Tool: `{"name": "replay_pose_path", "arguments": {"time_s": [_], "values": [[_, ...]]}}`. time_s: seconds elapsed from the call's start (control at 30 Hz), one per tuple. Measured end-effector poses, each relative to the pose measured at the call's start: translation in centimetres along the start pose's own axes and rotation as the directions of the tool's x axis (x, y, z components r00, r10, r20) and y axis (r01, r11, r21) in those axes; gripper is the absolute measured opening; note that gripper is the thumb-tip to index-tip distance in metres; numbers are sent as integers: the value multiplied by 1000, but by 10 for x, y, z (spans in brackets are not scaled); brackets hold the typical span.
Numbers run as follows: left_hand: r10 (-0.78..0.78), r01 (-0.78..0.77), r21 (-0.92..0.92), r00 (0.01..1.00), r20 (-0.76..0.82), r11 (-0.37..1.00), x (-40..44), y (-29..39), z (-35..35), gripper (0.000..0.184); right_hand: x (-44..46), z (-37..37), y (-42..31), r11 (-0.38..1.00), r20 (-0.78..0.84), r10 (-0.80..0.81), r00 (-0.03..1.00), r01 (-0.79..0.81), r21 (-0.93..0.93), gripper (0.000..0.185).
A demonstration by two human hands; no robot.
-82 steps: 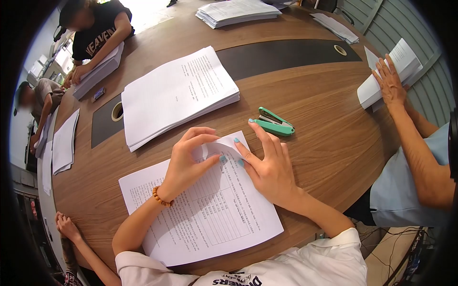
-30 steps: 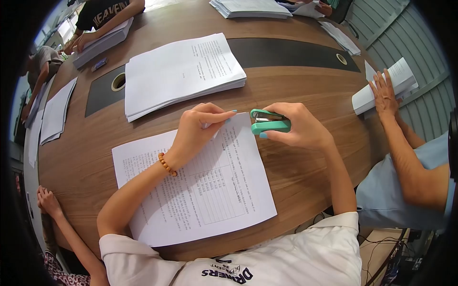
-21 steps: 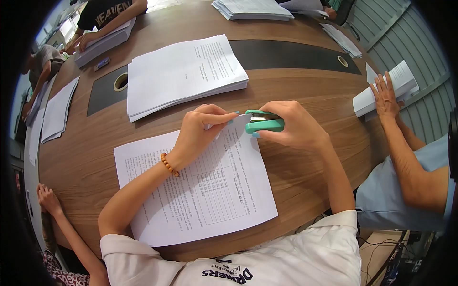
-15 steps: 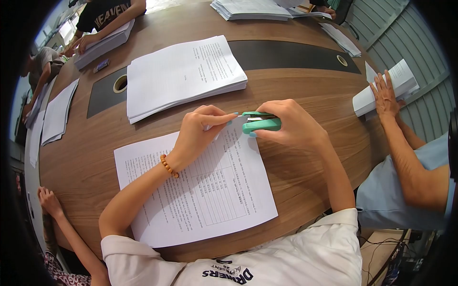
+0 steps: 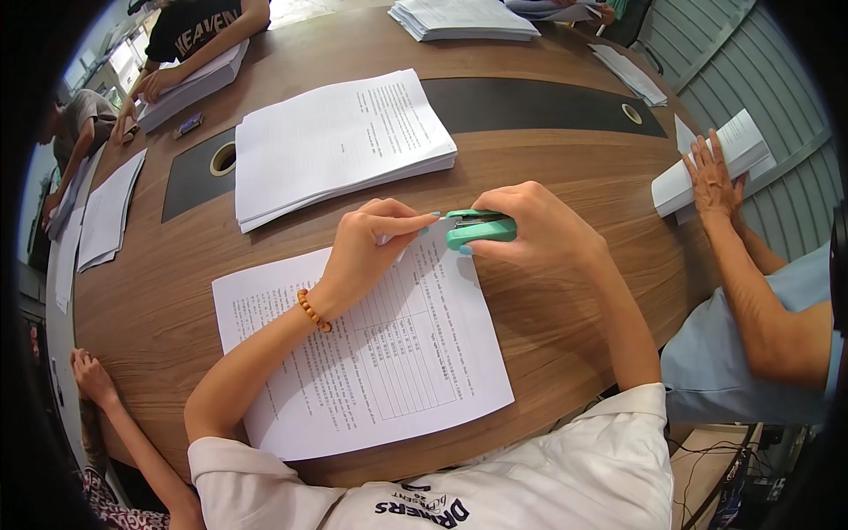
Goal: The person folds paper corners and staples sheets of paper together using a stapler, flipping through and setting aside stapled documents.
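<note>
My right hand [image 5: 539, 223] is wrapped around a green stapler [image 5: 484, 231], whose jaws point left at the top corner of the printed sheets [image 5: 415, 353]. The sheets lie in front of me, with text and a table on the top page. At that same corner, my left hand [image 5: 375, 234] pinches the paper between thumb and forefinger, close beside the stapler's tip. Whether the paper edge is fully between the jaws is hard to see. A beaded bracelet circles my left wrist.
Beyond my hands lies a thick paper stack [image 5: 344, 146]. Another stack [image 5: 459, 19] stands at the far edge. On the right, a person's hands [image 5: 714, 181] press curled papers [image 5: 742, 150]. Other people handle papers at left. A small purple box [image 5: 188, 124] sits near a cable hole [image 5: 223, 159].
The stapler has shifted slightly left, and its jaws look closer together. My left hand stays almost still. At the far edge, a person's papers have moved.
</note>
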State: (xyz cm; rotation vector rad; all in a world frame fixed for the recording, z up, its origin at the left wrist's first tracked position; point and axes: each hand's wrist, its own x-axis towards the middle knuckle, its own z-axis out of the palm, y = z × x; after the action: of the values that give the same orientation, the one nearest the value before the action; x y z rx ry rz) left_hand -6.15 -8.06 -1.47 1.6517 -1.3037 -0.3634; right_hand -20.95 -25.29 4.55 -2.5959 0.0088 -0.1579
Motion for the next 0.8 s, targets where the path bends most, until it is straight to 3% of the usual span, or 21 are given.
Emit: {"name": "replay_pose_path", "arguments": {"time_s": [0.43, 0.53, 0.6, 0.67, 0.7, 0.73, 0.77, 0.8], "values": [[18, -18, 12, 1000, 0, 1000, 0, -2, -1, 29, 5, 3, 17, 987, -1, -112, 994, 111, -113, 26], [40, -40, 16, 999, -9, 999, 0, -4, -1, 26, -6, 2, 22, 996, 6, -76, 997, 76, 47, 28], [48, -48, 11, 999, -24, 999, 0, -3, -2, 24, -15, 2, 29, 954, -71, 41, 997, -18, 300, 33], [9, -8, 21, 1000, -25, 1000, 0, 2, -6, 20, -24, 12, 50, 923, -138, 101, 985, -41, 382, 33], [9, -9, 24, 1000, -24, 1000, 1, 4, -10, 20, -28, 17, 59, 825, -148, 211, 966, -95, 558, 33], [-91, 88, 46, 995, 50, 995, 4, 6, -17, 17, -31, 23, 68, 690, -139, 318, 938, -128, 712, 32], [-190, 182, 77, 974, 122, 980, 7, 7, -24, 16, -31, 32, 72, 609, -165, 305, 938, -60, 791, 31], [-187, 177, 84, 974, 125, 981, 9, 9, -32, 16, -33, 34, 77, 608, -172, 305, 937, -52, 792, 31]]}}
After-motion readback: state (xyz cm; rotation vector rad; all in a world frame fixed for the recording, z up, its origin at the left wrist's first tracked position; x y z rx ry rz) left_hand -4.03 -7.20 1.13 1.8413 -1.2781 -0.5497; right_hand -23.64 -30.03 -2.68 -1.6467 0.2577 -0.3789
